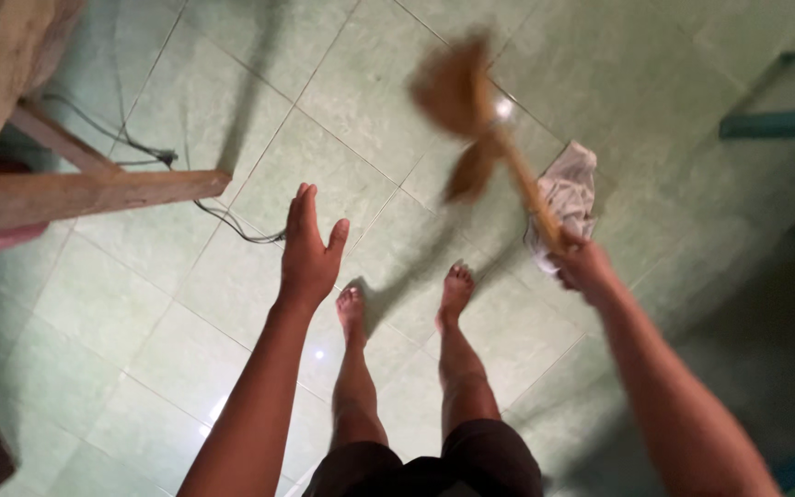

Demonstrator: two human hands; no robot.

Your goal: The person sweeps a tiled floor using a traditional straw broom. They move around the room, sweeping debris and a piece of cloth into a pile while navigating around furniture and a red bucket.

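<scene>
A floor of pale green tiles (pixel 140 304) fills the view from near to far. At the far left stands a wooden bench (pixel 66 195) with a slanted leg, and a dark cable (pixel 223 219) trails across the tiles from under it. At the far right edge, a teal frame (pixel 779 121) crosses the floor.

The person stands barefoot in dark shorts (pixel 425 465), both feet flat on the tiles in the middle of the scene.

The right arm reaches forward and to the right, with the right hand (pixel 580 265) closed in a fist round the thin handle of a short broom (pixel 485 120). The broom rises from the fist toward the far middle, its brown bristle head blurred and lifted off the floor, casting a shadow beside the feet. A crumpled whitish cloth (pixel 570 189) lies on the tiles just beyond that fist, to the right of the handle.

The left arm stretches straight forward at the left of the legs. The left hand (pixel 310 248) is empty, palm down, the fingers together and extended, the thumb spread apart to the right, near the end of the cable.
</scene>
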